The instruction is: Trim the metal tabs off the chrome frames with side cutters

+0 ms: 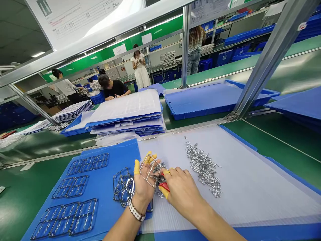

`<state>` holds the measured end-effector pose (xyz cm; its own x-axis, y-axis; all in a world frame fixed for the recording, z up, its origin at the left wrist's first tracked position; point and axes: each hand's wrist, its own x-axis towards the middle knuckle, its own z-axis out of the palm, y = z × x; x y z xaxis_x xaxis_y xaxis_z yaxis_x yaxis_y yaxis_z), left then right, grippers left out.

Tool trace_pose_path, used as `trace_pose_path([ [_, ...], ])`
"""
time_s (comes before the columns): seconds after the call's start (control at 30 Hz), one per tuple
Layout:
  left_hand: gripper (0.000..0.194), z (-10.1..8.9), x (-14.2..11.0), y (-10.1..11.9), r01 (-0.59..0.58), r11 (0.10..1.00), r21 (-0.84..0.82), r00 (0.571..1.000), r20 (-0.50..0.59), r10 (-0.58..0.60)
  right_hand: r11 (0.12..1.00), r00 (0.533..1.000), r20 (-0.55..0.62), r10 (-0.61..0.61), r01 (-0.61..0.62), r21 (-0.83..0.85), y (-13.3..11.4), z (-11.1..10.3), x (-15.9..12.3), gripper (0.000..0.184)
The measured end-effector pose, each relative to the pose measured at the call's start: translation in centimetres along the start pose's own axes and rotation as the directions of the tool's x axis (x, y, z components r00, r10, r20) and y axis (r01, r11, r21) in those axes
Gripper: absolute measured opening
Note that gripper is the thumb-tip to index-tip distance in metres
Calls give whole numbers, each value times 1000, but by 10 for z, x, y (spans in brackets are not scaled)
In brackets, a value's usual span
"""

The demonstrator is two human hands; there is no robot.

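Note:
My left hand (145,184), palm up with yellow finger cots, holds a small metal wire frame (151,167) against its fingers. My right hand (182,187) is closed on red-handled pliers (164,186), whose jaws reach the wire frame. Under and beside my left hand lies a tangled heap of dark wire frames (122,187). Behind the hands is a small pile of metal pieces (160,190), partly hidden. A larger pile of small shiny metal links (204,167) lies to the right on a translucent plastic sheet (250,187).
Finished-looking frames (71,217) lie in rows on a blue sheet (112,217) at left. Beyond stand a stack of white and blue sheets (127,110) and a blue tray (200,100). A metal post (265,60) rises at right. Several people work farther back.

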<state>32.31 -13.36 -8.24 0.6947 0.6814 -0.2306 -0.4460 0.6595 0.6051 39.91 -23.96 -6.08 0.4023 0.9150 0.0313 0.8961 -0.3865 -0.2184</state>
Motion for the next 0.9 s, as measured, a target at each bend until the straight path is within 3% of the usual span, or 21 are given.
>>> trace_pose_path([
  [0.53, 52, 0, -3, -6, -100, 982, 160, 995, 10, 99, 1000, 1000, 7, -6, 6, 21, 3, 4, 2, 31],
  [0.73, 52, -1, -3, -5, -94, 984, 153, 995, -9, 97, 998, 1000, -22, -4, 3, -57, -3, 6, 3, 21],
  [0.9, 55, -3, 0, -3, -25, 994, 107, 1000, -16, 27, 997, 1000, -16, 19, -20, -80, 3, 1, -2, 16],
])
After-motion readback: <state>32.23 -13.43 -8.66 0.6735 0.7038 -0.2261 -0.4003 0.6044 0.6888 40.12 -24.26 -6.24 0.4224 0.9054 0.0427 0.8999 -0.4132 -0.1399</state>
